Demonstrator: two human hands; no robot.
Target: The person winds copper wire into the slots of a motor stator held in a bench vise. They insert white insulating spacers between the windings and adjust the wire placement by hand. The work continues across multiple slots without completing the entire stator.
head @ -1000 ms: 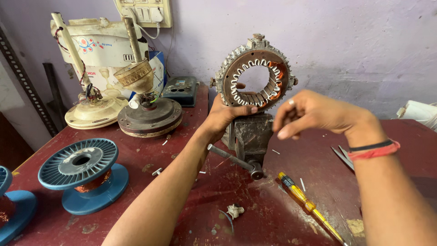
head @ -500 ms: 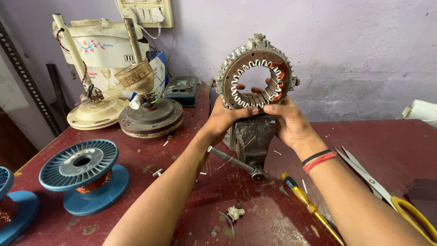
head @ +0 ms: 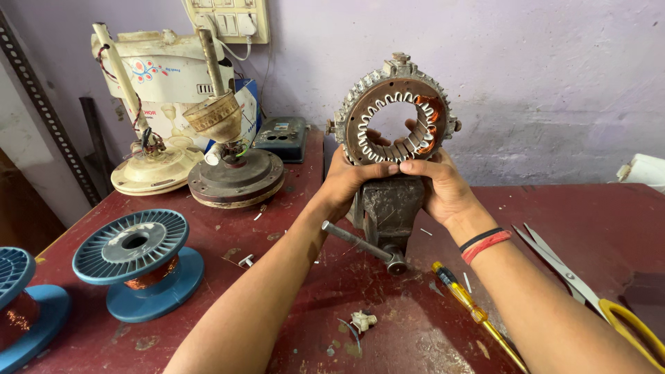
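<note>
Fingers of left hand (head: 350, 176) and right hand (head: 443, 183) curled tight around the lower rim of a round grey steel motor stator with copper windings (head: 396, 114), upright above a dark iron bench vise (head: 384, 208); likely heavy, rigid; windings fragile, best held by the outer rim.

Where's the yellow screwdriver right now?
In the head view the yellow screwdriver lies on the red table, right of centre, just below the bench vise handle, under the right forearm and left of the scissors.
</note>
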